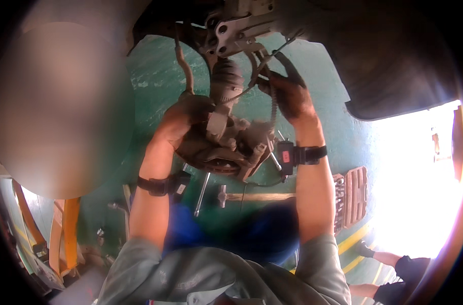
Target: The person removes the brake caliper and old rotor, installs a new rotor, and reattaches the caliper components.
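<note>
A rusty wheel knuckle (218, 124) with a brake disc (203, 156) hangs in front of me, under the vehicle. Behind it a ribbed rubber boot (226, 76) covers the drive shaft joint. My left hand (183, 118) is closed round the left side of the knuckle; its fingertips are partly hidden in shadow. Higher up on the right, my right hand (292, 96) has its dark, greasy fingers bent at a thin cable (273, 104) that runs down to the knuckle. Above both hands sits a metal bracket (234, 34) with bolt holes.
On the green floor lie a wooden-handled hammer (222, 196), a long metal bar (202, 194) and an open tool case (355, 197). A dark wheel-arch panel (394, 66) overhangs at right. A blurred round shape (61, 112) fills the left. Another person's legs (394, 262) show at lower right.
</note>
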Motion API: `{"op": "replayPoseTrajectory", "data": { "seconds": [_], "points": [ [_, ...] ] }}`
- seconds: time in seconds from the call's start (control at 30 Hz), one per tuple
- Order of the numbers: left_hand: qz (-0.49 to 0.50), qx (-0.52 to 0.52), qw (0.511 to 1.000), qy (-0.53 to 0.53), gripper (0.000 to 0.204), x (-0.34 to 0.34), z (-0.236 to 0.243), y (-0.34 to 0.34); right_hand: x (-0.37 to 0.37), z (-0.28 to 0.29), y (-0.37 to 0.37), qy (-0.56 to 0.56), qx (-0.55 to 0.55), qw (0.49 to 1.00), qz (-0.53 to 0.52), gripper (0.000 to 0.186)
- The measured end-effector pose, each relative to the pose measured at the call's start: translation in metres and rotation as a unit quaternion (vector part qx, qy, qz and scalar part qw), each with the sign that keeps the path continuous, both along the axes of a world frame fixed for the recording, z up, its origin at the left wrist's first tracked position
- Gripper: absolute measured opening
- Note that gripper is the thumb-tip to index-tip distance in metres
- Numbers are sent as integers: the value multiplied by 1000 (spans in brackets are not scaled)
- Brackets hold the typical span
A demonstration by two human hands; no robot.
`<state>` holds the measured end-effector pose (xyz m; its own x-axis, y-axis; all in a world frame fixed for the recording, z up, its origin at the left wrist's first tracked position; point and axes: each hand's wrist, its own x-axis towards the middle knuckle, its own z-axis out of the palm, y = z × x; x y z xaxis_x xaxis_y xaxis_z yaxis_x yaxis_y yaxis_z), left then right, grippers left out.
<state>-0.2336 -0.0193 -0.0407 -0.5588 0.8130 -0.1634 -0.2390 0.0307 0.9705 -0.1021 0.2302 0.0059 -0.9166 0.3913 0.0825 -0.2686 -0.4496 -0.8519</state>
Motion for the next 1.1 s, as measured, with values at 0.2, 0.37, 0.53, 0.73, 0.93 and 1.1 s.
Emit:
{"op": "replayPoseTrajectory", "data": {
  "seconds": [0.2,0.37,0.53,0.73,0.93,1.1],
  "points": [
    [-1,270,888,-371,43,-21,5,-16,-3,17,-4,-149,80,986,5,41],
    [-11,192,939,-285,44,2,46,-26,35,7,-6,-105,120,974,-163,34],
    [-38,89,992,-78,43,5,39,1,57,14,8,-134,65,986,-74,30],
    [-11,225,955,-193,30,-22,29,-19,55,8,-4,-152,131,978,-63,30],
    [222,-12,970,93,39,5,30,16,25,-9,-1,-220,197,946,-135,32],
    [244,51,968,6,29,3,18,1,-37,21,3,-221,288,931,-45,35]
  ]
}}
